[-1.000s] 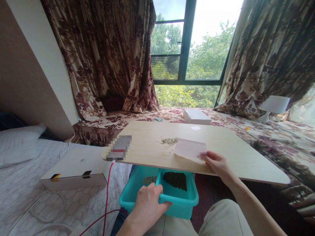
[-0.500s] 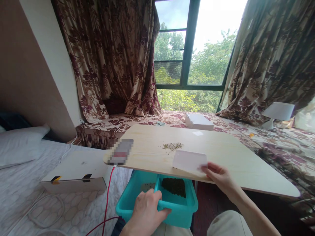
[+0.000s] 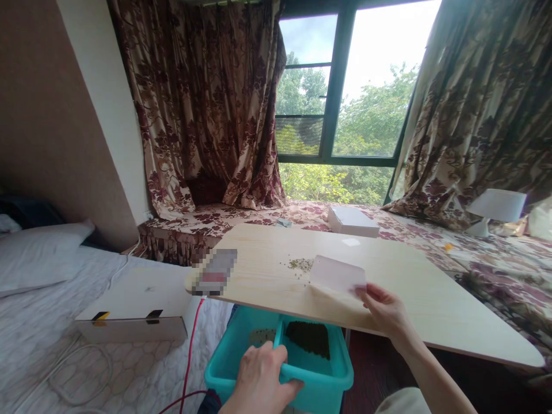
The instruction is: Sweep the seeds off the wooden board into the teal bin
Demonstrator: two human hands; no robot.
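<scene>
My right hand point(image 3: 383, 305) pinches the right corner of a thin, pale translucent sheet point(image 3: 336, 273), tilted above the wooden board. Just left of the sheet, small greenish-brown grains point(image 3: 299, 264) lie scattered on the tabletop point(image 3: 401, 282). Below the table's near edge, my left hand point(image 3: 263, 374) is wrapped over the near rim of a teal divided bin point(image 3: 215, 368), by its middle divider. Dark green grains point(image 3: 308, 338) fill part of the bin's right compartment. In the left compartment lies a pale patch with a few grains point(image 3: 262, 335), partly hidden by my hand.
A blurred-out phone-like device point(image 3: 215, 273) with a red cable point(image 3: 188, 345) lies on the table's left end. A white box point(image 3: 133, 310) rests on the bed at left. Beyond the table are another white box point(image 3: 353, 221) and a lamp point(image 3: 495, 207).
The sheet has tilted up more and now covers the right side of the grain pile. The view has shifted slightly. My left hand keeps its hold on the bin.
</scene>
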